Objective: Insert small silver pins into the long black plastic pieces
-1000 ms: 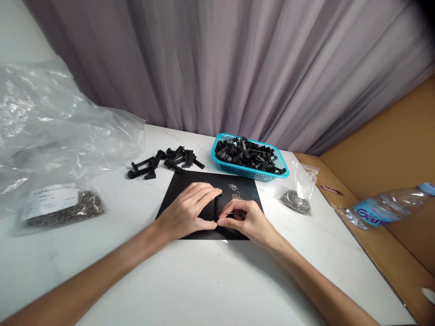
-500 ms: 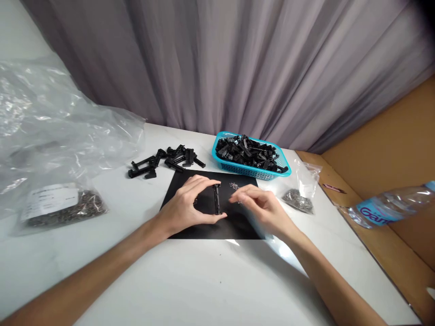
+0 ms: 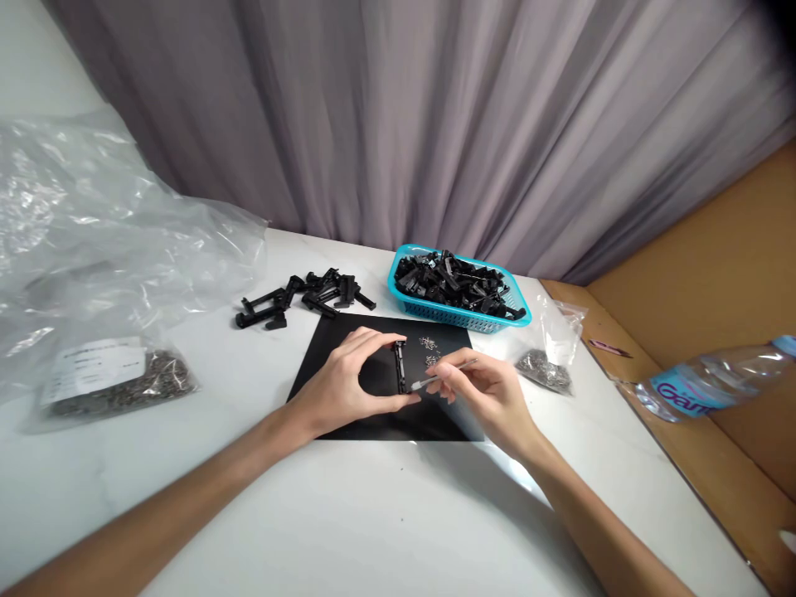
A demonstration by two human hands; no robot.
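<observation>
My left hand (image 3: 348, 383) pinches a small black plastic part (image 3: 399, 368) between thumb and fingers, standing it upright on a black mat (image 3: 329, 348). My right hand (image 3: 486, 391) holds thin metal tweezers (image 3: 441, 375), whose tip touches the right side of the part. A small heap of tiny silver pieces (image 3: 429, 348) lies on the mat just behind the tweezers.
A teal basket (image 3: 457, 311) full of black parts stands behind the mat. Several loose black parts (image 3: 304, 297) lie to its left. Bags of small metal pieces (image 3: 112, 377) (image 3: 542, 365) sit left and right. Clear plastic wrap (image 3: 112, 240), a water bottle (image 3: 702, 383) and cardboard (image 3: 715, 274) flank the table.
My right hand left the part, reached toward the silver pieces, and came back with the tweezers' tip at the part. My left hand kept hold of the part, shifting slightly.
</observation>
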